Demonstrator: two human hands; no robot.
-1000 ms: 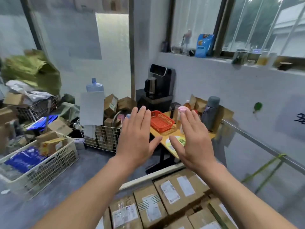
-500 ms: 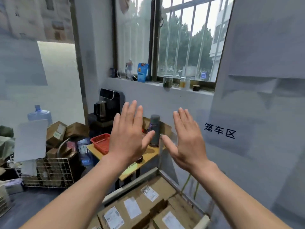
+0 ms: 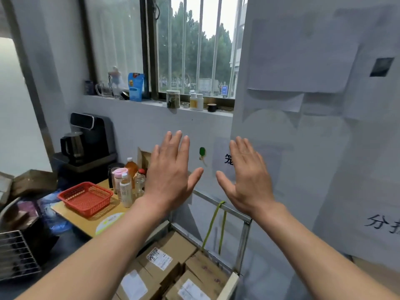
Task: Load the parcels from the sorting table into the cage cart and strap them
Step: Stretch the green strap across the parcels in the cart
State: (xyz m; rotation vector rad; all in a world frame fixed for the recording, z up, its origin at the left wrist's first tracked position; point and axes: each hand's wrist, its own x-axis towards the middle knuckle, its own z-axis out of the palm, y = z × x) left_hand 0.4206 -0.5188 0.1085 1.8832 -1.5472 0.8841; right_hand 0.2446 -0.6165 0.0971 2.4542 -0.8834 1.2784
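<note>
Both hands are raised with palms facing away and fingers straight, holding nothing: the left hand [image 3: 171, 176] and the right hand [image 3: 249, 178] are apart, above the cage cart [image 3: 244, 239]. Labelled cardboard parcels [image 3: 177, 245] lie packed close together inside the cart, near and below. A green strap [image 3: 211, 226] hangs over its far rail. To the left, a red basket [image 3: 95, 205] sits on a table [image 3: 73, 217], with bottles [image 3: 126, 191] just beside it.

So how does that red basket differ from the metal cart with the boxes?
The red basket is plastic mesh; the cage cart is a grey metal frame. The basket looks empty; the cart holds labelled parcels. The basket sits on the table; the cart has a green strap over its rail. Both are open on top.
</note>
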